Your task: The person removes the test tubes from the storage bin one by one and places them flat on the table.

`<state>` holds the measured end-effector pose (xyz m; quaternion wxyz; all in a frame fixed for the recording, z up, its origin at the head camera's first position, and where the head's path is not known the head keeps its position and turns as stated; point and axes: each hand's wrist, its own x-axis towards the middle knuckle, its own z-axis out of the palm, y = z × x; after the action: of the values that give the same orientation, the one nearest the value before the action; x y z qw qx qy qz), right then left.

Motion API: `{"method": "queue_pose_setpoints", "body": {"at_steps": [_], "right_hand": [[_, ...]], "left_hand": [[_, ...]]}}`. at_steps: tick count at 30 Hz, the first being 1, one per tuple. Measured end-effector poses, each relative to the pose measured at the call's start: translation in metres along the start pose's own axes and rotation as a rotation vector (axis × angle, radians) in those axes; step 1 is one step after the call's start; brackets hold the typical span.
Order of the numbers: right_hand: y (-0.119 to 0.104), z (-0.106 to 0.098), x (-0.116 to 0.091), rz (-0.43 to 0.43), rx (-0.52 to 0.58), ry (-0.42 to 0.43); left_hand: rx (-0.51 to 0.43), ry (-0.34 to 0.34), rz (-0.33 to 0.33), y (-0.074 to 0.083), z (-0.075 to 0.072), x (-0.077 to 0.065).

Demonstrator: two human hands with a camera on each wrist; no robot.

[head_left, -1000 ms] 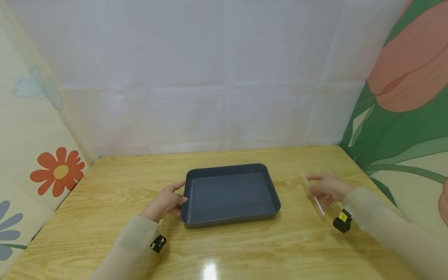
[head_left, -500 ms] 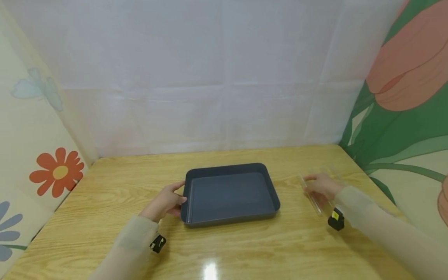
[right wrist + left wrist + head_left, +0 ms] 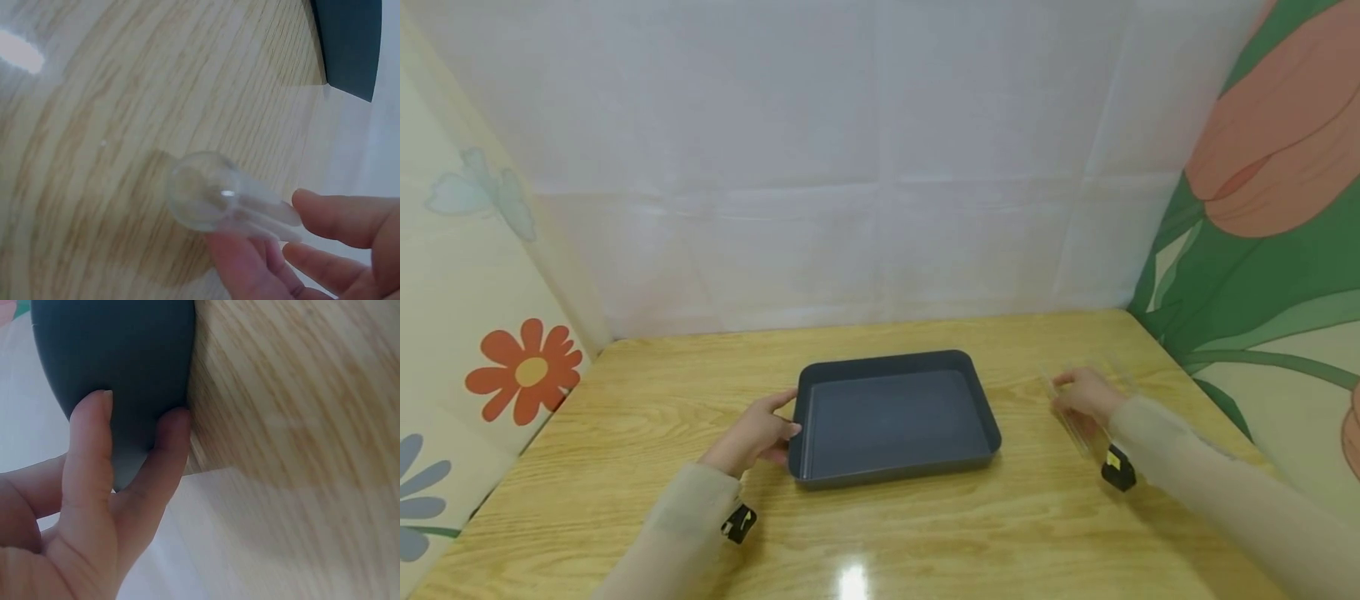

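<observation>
A dark grey rectangular baking tray (image 3: 895,417) lies on the wooden table. My left hand (image 3: 756,433) holds its left end. In the left wrist view, fingertips (image 3: 90,419) lie against the tray's outer wall (image 3: 119,350); the thumb reaches the rim in the head view. To the right of the tray, my right hand (image 3: 1090,396) grips a clear test tube (image 3: 1071,425) close to the table. The right wrist view shows the tube's round end (image 3: 203,190) toward the camera, with the fingers around its far part. Whether the tube touches the table I cannot tell.
Faint transparent shapes (image 3: 1116,367) show just behind the right hand, too unclear to name. A white cloth (image 3: 880,167) hangs along the table's back edge. Flower-printed panels stand left (image 3: 460,250) and right (image 3: 1285,275).
My right hand has moved slightly left with the test tube, most of it in the first half second. The left hand and the tray have stayed put.
</observation>
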<state>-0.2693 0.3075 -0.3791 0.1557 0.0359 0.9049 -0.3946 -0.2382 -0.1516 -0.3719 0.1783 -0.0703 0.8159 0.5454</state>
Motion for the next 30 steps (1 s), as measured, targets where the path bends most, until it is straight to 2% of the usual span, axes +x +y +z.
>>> {"method": "queue_pose_setpoints", "body": {"at_steps": [11, 17, 23, 30], "right_hand": [[-0.0003, 0.0022, 0.0016, -0.004, -0.051, 0.022], [-0.0004, 0.0032, 0.0025, 0.007, -0.109, 0.046], [0.0003, 0.0034, 0.0029, 0.044, -0.098, 0.056], [-0.0034, -0.0006, -0.0013, 0.043, -0.055, 0.058]], "left_hand": [[0.014, 0.002, -0.011, 0.0008, 0.0005, 0.0028], [-0.023, -0.004, -0.009, -0.0001, 0.0003, 0.0010], [-0.012, -0.013, -0.015, 0.0008, 0.0001, 0.0008], [-0.013, -0.015, -0.020, 0.0010, 0.0005, 0.0006]]}}
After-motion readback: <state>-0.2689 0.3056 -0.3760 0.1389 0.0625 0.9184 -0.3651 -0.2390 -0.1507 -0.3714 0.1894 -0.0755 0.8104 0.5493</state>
